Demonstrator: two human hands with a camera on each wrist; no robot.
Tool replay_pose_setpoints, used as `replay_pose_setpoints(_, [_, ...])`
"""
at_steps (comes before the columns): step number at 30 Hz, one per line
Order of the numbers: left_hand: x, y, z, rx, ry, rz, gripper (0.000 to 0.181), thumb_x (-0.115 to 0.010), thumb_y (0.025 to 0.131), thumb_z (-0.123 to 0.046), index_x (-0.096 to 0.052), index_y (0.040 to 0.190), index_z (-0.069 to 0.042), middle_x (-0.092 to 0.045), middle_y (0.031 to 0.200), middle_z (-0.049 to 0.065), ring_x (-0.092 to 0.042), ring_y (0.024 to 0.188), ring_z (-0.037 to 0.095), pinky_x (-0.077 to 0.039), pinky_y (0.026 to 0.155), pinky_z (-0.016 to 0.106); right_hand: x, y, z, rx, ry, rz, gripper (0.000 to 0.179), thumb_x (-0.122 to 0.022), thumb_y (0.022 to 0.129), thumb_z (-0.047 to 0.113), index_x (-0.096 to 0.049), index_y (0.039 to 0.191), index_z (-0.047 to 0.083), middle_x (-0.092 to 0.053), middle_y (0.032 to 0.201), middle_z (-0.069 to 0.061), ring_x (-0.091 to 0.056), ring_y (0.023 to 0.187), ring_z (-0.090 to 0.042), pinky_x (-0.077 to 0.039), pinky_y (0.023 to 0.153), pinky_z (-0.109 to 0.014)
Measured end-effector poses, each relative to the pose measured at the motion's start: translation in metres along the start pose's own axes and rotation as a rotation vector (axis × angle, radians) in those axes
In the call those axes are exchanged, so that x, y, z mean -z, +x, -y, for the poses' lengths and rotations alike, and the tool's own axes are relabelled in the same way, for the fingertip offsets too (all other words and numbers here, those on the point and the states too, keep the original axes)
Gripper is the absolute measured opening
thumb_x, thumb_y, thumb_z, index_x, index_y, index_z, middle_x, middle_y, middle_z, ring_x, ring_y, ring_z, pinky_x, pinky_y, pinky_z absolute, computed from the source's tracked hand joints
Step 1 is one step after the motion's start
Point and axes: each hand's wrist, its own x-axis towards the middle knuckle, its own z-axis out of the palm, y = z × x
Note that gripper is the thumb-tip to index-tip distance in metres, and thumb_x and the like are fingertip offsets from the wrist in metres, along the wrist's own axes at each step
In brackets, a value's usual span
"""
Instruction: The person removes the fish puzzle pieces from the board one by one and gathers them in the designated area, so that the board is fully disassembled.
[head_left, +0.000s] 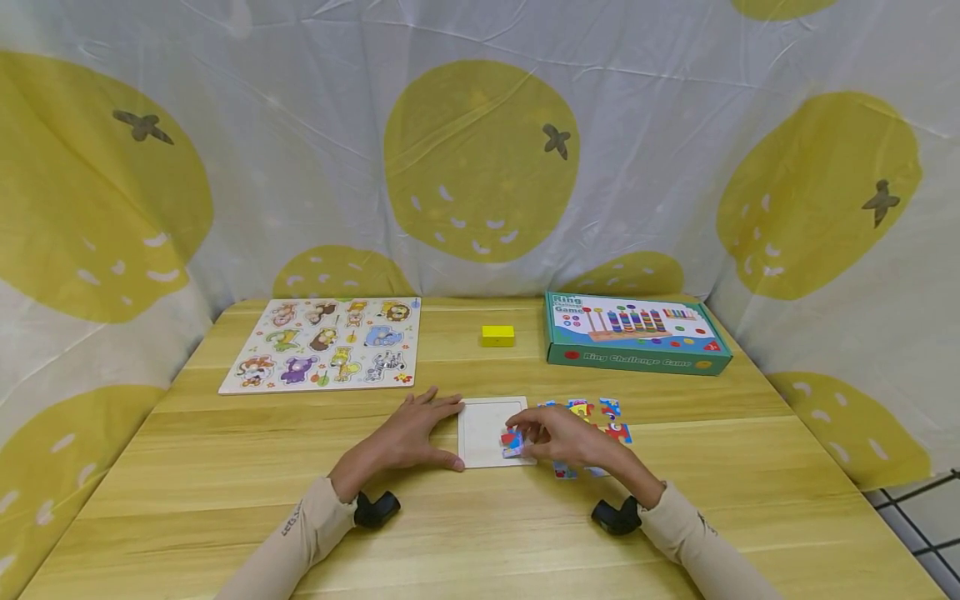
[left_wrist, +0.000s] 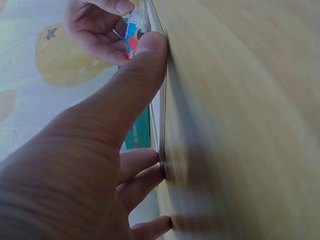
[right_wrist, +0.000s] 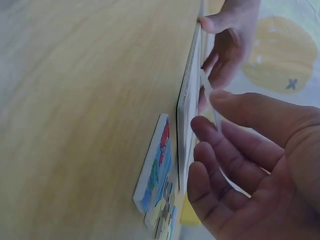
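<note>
A square white puzzle tray (head_left: 483, 429) lies flat in front of the person. The left hand (head_left: 412, 433) rests at its left edge, thumb on the near corner and fingers spread toward the far corner. Over the tray's right part, the right hand (head_left: 566, 435) pinches a red and blue jigsaw piece (head_left: 512, 444) between thumb and fingers. In the left wrist view the piece (left_wrist: 132, 35) shows its colours, tilted; the right wrist view catches only its thin pale edge (right_wrist: 206, 82). Several loose jigsaw pieces (head_left: 617, 432) lie right of the tray, partly hidden by the right hand.
At the back left lies a wooden board with animal pictures (head_left: 322, 346). A yellow block (head_left: 498, 336) stands behind the tray. A green Ring Challenge Game box (head_left: 637, 333) sits at the back right. Lemon-patterned cloth (head_left: 480, 158) hangs behind the table.
</note>
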Motion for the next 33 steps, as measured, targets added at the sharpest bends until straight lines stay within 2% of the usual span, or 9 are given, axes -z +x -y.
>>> replay_pose_setpoints(6, [0.001,0.0,-0.001,-0.011,-0.008,-0.005,0.09,-0.075,0.071,-0.059,-0.047,0.143,-0.012,-0.039,0.151,0.006,-0.018,0.143,0.043,-0.012,0.111,0.066,0.011,-0.005,-0.002,0.036,-0.011,-0.033,0.037,-0.068,0.09,0.016,-0.061,0.124,0.003,-0.064,0.09,0.005,-0.058,0.078,-0.009,-0.052,0.071,-0.026])
replay_pose_setpoints(11, [0.001,0.0,-0.003,-0.033,-0.012,-0.013,0.09,-0.076,0.072,-0.058,-0.048,0.142,-0.01,-0.04,0.15,0.008,-0.019,0.142,0.044,-0.014,0.11,0.067,0.029,-0.017,-0.005,0.032,-0.017,-0.097,0.038,-0.068,0.09,0.019,-0.062,0.124,0.002,-0.064,0.089,0.006,-0.058,0.079,-0.009,-0.052,0.071,-0.028])
replay_pose_setpoints(15, [0.002,0.0,-0.004,-0.031,-0.012,-0.011,0.09,-0.076,0.071,-0.058,-0.048,0.142,-0.01,-0.04,0.15,0.008,-0.019,0.142,0.044,-0.013,0.11,0.067,0.042,-0.028,-0.009,0.013,-0.017,-0.118,0.04,-0.066,0.092,0.022,-0.061,0.126,0.003,-0.063,0.088,0.006,-0.057,0.078,-0.009,-0.05,0.072,-0.027])
replay_pose_setpoints(20, [0.001,0.0,-0.003,-0.022,-0.012,-0.01,0.09,-0.076,0.071,-0.058,-0.048,0.142,-0.01,-0.04,0.15,0.007,-0.018,0.142,0.044,-0.013,0.11,0.067,0.053,-0.044,-0.019,-0.013,0.067,-0.124,0.041,-0.065,0.093,0.02,-0.058,0.128,0.0,-0.063,0.087,0.0,-0.058,0.074,-0.011,-0.05,0.066,-0.024])
replay_pose_setpoints(25, [0.001,-0.001,-0.002,-0.014,-0.009,-0.009,0.09,-0.076,0.071,-0.058,-0.047,0.142,-0.011,-0.04,0.15,0.007,-0.017,0.143,0.043,-0.012,0.111,0.066,0.062,-0.06,-0.031,-0.03,0.139,-0.141,0.041,-0.064,0.093,0.016,-0.055,0.129,-0.002,-0.062,0.086,-0.005,-0.057,0.067,-0.022,-0.048,0.057,-0.023])
replay_pose_setpoints(29, [0.001,-0.001,-0.002,-0.012,-0.009,-0.009,0.09,-0.076,0.071,-0.058,-0.047,0.142,-0.012,-0.039,0.151,0.006,-0.017,0.143,0.043,-0.012,0.111,0.066,0.066,-0.071,-0.037,-0.046,0.171,-0.136,0.043,-0.064,0.093,0.015,-0.053,0.13,-0.003,-0.062,0.087,-0.011,-0.058,0.07,-0.035,-0.05,0.059,-0.027])
replay_pose_setpoints(33, [0.001,-0.001,-0.002,-0.011,-0.013,-0.011,0.091,-0.076,0.071,-0.058,-0.047,0.142,-0.011,-0.039,0.151,0.007,-0.017,0.143,0.043,-0.012,0.11,0.067,0.067,-0.08,-0.042,-0.064,0.188,-0.126,0.043,-0.063,0.093,0.013,-0.053,0.13,-0.005,-0.063,0.087,-0.019,-0.06,0.073,-0.037,-0.052,0.063,-0.03])
